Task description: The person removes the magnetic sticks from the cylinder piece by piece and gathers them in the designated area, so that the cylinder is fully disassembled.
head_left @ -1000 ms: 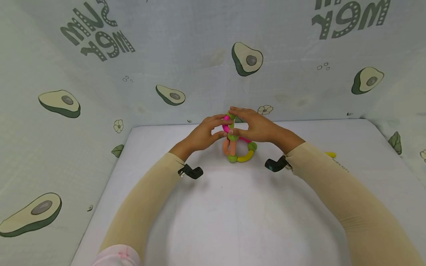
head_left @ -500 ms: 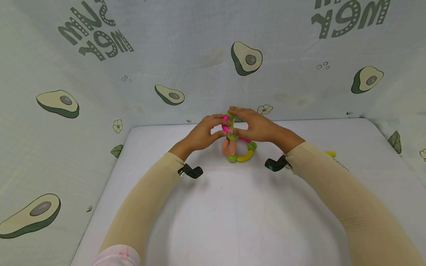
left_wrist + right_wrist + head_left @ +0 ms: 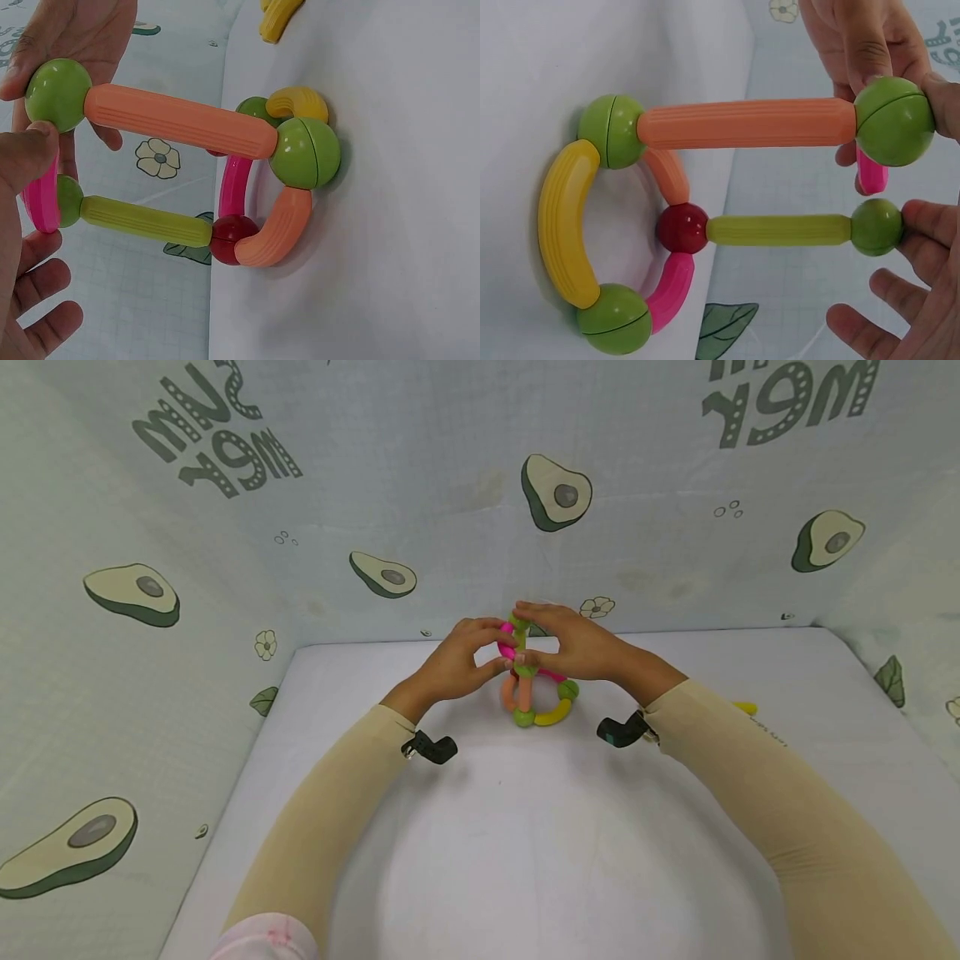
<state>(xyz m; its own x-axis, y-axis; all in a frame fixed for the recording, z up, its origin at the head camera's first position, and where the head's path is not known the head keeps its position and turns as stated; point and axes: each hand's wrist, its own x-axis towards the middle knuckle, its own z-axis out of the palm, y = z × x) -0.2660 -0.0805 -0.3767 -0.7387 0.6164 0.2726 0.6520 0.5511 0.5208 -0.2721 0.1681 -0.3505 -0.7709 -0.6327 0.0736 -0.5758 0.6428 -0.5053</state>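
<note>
A magnetic rod-and-ball toy stands on the table. Its base ring has a yellow curved rod [image 3: 570, 223], a red ball [image 3: 682, 229] and green balls. From the ring rise an orange rod [image 3: 750, 124] and a lime rod [image 3: 780, 230], each topped by a green ball. My left hand [image 3: 465, 662] pinches a pink curved rod [image 3: 41, 196] between those top balls, its thumb by the near ball. My right hand [image 3: 581, 643] holds the top from the other side, thumb on the near green ball [image 3: 894, 120], a finger on the far green ball [image 3: 877, 227].
Farther right, a loose yellow piece [image 3: 746, 707] shows past the right sleeve. A cloth backdrop [image 3: 450, 460] printed with avocados hangs behind the white table [image 3: 510, 843]. Dark wrist cameras sit below both wrists.
The left fingers and the pink curved rod have shifted very slightly left. The right hand and the toy's base stay where they were.
</note>
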